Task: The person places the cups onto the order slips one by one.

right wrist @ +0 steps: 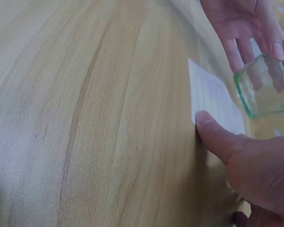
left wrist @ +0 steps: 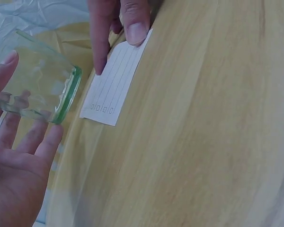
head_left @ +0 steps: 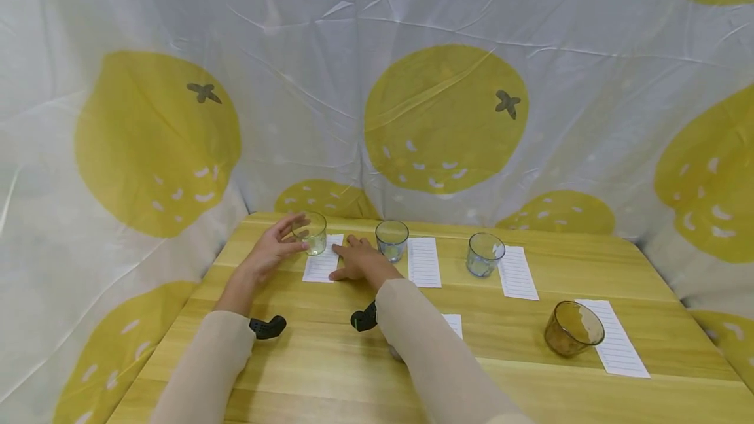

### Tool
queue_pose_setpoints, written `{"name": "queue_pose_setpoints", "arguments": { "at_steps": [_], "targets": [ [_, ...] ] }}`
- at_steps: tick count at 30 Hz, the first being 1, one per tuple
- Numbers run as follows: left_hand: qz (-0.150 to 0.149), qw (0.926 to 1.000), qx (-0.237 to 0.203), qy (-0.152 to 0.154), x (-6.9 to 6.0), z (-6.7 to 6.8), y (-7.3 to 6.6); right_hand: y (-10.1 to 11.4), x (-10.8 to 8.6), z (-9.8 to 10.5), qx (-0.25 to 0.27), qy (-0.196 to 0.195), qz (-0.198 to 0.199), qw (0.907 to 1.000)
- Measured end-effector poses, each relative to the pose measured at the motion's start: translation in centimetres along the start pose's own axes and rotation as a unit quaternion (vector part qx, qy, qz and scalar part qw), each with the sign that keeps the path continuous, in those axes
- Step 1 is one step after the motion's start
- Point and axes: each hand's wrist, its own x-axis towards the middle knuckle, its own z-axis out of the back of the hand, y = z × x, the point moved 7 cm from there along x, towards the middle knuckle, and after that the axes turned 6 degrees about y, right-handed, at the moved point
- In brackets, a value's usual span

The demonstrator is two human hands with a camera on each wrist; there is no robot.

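My left hand holds a clear glass cup with a green-tinted base, thumb on one side and fingers behind it. In the left wrist view the cup is tilted beside a lined paper slip. My right hand is at the slip's right side in the head view. Its thumb touches the slip's edge, and a straight finger reaches across the paper in the left wrist view. The slip lies flat on the wooden table.
A bluish glass stands right of my right hand, next to another slip. Farther right are a blue glass with a slip and an amber glass with a slip. Another slip is partly hidden by my right sleeve.
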Motion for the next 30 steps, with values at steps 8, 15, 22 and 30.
{"name": "queue_pose_setpoints", "arguments": {
  "at_steps": [8,15,22,30],
  "targets": [
    [0.009,0.9999,0.005,0.007,0.1,-0.4,0.8,-0.3,0.6,-0.2,0.014,0.000,-0.006,0.9999],
    [0.021,0.9997,0.012,0.009,-0.1,-0.5,1.5,-0.1,0.0,0.1,0.019,-0.013,0.002,0.9997],
    [0.026,0.9994,0.001,0.021,-0.2,-1.0,1.7,0.3,-2.7,1.0,0.032,-0.035,0.024,0.9986],
    [0.027,0.9989,0.000,0.038,-0.1,-1.4,1.7,0.2,-1.8,0.7,0.032,-0.034,0.016,0.9988]
  ]
}}
